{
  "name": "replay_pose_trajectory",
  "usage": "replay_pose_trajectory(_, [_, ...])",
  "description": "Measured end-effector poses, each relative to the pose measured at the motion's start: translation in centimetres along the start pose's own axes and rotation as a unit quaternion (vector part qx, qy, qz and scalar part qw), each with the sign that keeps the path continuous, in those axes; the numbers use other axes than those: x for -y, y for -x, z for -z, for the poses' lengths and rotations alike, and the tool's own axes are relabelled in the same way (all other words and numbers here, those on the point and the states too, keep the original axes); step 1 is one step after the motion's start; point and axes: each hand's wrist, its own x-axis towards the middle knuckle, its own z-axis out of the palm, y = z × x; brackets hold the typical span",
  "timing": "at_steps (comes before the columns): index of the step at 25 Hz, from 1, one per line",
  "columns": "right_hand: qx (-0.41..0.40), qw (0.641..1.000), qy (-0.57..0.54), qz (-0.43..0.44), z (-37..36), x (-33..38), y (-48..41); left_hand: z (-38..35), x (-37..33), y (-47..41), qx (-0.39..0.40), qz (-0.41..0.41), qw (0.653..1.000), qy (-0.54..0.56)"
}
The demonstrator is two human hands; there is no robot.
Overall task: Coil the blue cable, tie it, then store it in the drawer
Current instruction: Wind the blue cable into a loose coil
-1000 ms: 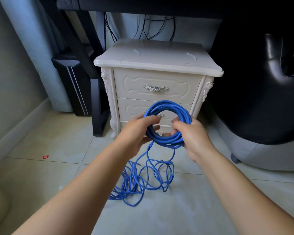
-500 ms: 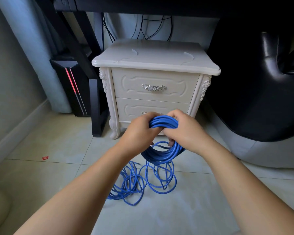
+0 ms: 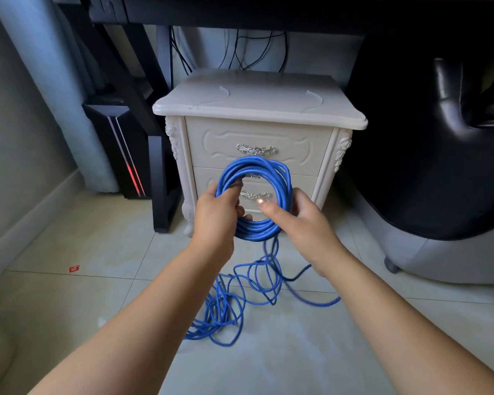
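1. Both our forearms reach forward and angle slightly inward. Our left hand (image 3: 216,213) and right hand (image 3: 303,223) meet at the lower part of a single coil.
2. Our left hand has its knuckles toward us and its fingers curled round the lower left arc of the blue cable (image 3: 254,164), clenching the bundled turns.
3. Our right hand clasps the lower right arc. The thumb points up and across toward the left hand, in front of the ring's opening, and the fingers sit behind the strands.
4. The coil stands upright between and above the two hands with its flat face toward us. It is a little taller than wide, so its long axis runs roughly vertical.
5. Under the right hand, a strand drops from the coil's bottom to the floor (image 3: 69,309). The uncoiled rest lies there in a loose tangle below the hands, between our forearms, with one loop straying under the right forearm.
6. Beyond the hands stands one nightstand (image 3: 257,104) with two closed drawers, the upper drawer (image 3: 226,143) and the lower drawer (image 3: 304,183).
7. Each drawer has one handle. The upper handle (image 3: 256,149) sits just above the coil, and the lower handle (image 3: 254,195) shows through the ring.
8. We count one cable and one coil. Its turns are too bunched to count.
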Motion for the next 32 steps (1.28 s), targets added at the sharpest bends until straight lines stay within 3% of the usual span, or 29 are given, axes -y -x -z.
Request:
replay_pose_trajectory(5, [0.008, 0.999, -0.036, -0.021, -0.5, 0.6, 0.2, -0.1, 0.2, 0.7, -0.040, 0.005, 0.999, 0.021])
replay_pose_trajectory(9, [-0.033, 0.998, -0.049, -0.036, -1.7, 0.1, 0.7, -0.3, 1.5, 1.4, -0.045, 0.039, 0.998, 0.015])
replay_pose_trajectory(12, [-0.051, 0.998, -0.011, -0.021, -0.6, 0.3, 0.2, -0.2, 1.7, 1.3, 0.000, 0.051, 0.995, -0.083])
replay_pose_trajectory(15, [-0.014, 0.998, 0.063, -0.008, 1.1, 0.6, -0.3, 0.6, 0.6, 0.8, 0.085, -0.017, 0.988, -0.126])
replay_pose_trajectory(17, [0.023, 0.987, 0.157, 0.009, 1.7, 0.5, -0.3, 1.4, 0.1, 0.3, 0.150, -0.107, 0.957, -0.222])
replay_pose_trajectory(20, [0.054, 0.939, 0.332, 0.069, 1.5, 0.3, -0.2, 1.7, 0.2, 0.3, 0.215, -0.230, 0.862, -0.397])
replay_pose_trajectory(22, [0.064, 0.911, 0.392, 0.109, 1.3, 0.5, -0.2, 1.5, 0.5, 0.6, 0.208, -0.244, 0.847, -0.425])
replay_pose_trajectory(24, [0.059, 0.906, 0.398, 0.132, 1.1, 0.7, -0.1, 1.3, 0.6, 0.5, 0.169, -0.242, 0.856, -0.426])
replay_pose_trajectory(26, [0.031, 0.929, 0.344, 0.129, 0.9, 0.7, 0.0, 1.2, 0.6, 0.4, 0.131, -0.235, 0.867, -0.419])
replay_pose_trajectory(29, [-0.037, 0.977, 0.206, 0.049, 0.6, 0.2, -0.5, 1.0, 0.9, -0.1, 0.089, -0.182, 0.923, -0.328])
replay_pose_trajectory(32, [-0.031, 0.994, 0.097, -0.041, 0.0, -0.5, -0.2, 0.9, 0.9, -0.3, 0.038, -0.105, 0.976, -0.189])
